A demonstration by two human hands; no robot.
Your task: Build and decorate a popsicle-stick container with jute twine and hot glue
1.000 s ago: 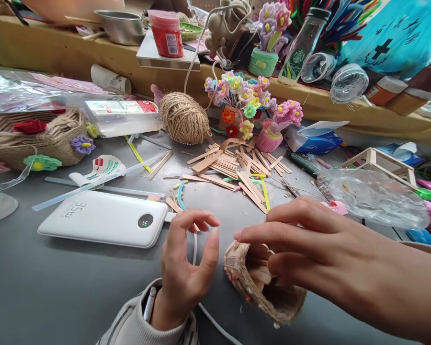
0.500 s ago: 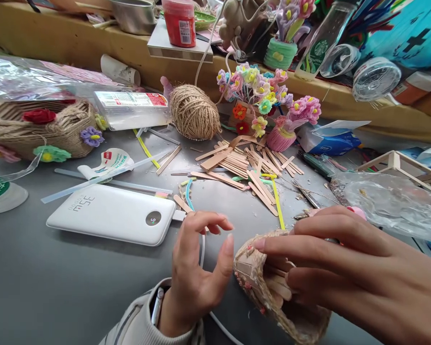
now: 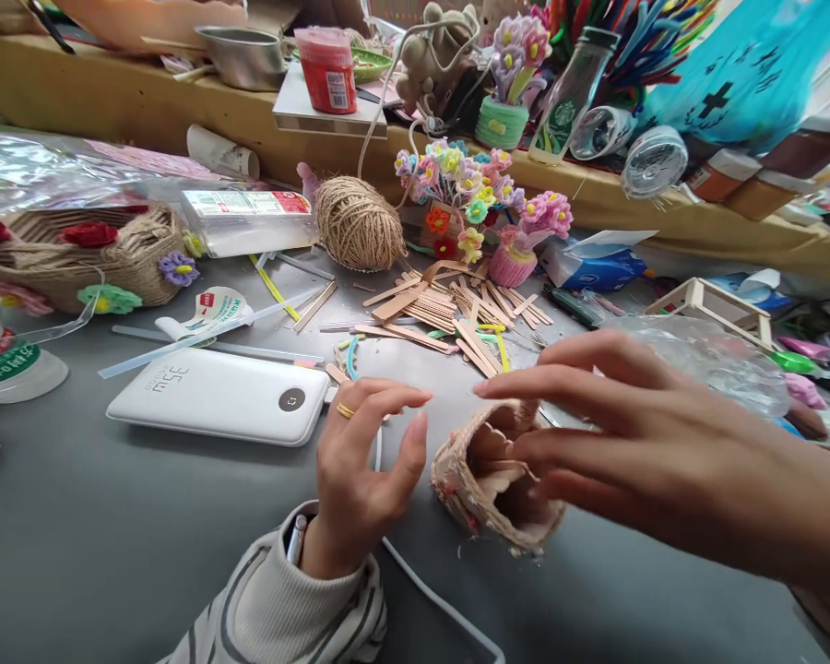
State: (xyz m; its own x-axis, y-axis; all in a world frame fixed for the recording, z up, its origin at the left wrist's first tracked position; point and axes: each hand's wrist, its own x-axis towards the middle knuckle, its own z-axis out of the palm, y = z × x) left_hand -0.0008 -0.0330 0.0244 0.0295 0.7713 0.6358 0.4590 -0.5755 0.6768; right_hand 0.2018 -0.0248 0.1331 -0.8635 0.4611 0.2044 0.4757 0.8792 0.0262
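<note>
Fingers [image 3: 567, 385] loosely spread and slightly blurred, the person's right hand [image 3: 664, 443] reaches across the mouth of a small twine-edged basket [image 3: 458, 472]; from where I stand I can't tell whether any fingertip touches it. The left hand [image 3: 360, 489] is half curled, a gap between its thumb and fingers, holding nothing, just beside the basket's left side. The basket sits low in front of the person, over the grey table [image 3: 97, 553], its opening tipped toward us, with pale wooden strips [image 3: 503, 475] visible inside. Near the middle of the table are a pile of craft sticks [image 3: 425, 307] and a ball of jute twine [image 3: 358, 223]; a white power bank [image 3: 211, 397] lies to the left. I'd judge the basket light and fairly stiff, rough rather than slippery, with glued joints that might give under squeezing. Its outer wall, cupped from both sides, looks the safest hold; the frayed rim seems easier to snag.
</note>
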